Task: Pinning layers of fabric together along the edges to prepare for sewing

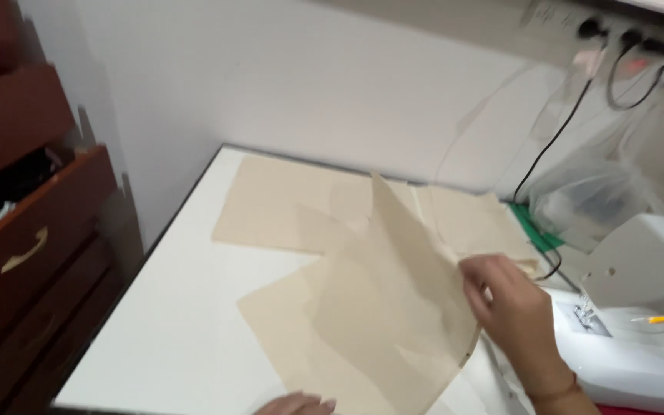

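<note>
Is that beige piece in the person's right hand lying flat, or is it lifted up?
Lifted. The right hand pinches the beige fabric piece by its edge, and one corner stands up off the white table above the pieces lying flat.

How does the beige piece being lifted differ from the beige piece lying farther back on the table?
The lifted piece stands tilted up off the white table, gripped by the right hand; the far piece lies flat and untouched. The lifted piece is nearer the camera, the far piece nearer the wall. Both are thin and pale beige.
</note>
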